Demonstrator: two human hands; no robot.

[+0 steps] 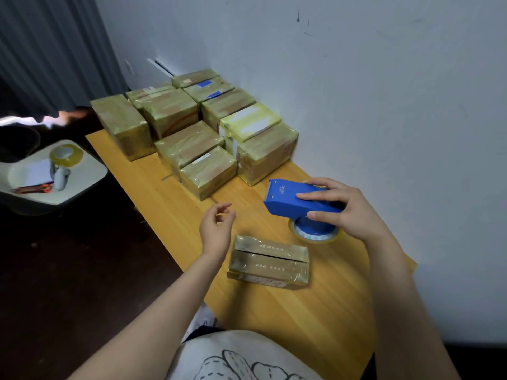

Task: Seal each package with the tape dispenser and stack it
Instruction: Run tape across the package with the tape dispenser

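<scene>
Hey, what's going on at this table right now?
A person is taping up packages. The right hand grips a blue tape dispenser, its tape roll down at the wooden table. The left hand hovers empty, fingers loosely curled, beside a small package lying in front of them. More taped packages are stacked at the table's far end by the wall.
</scene>
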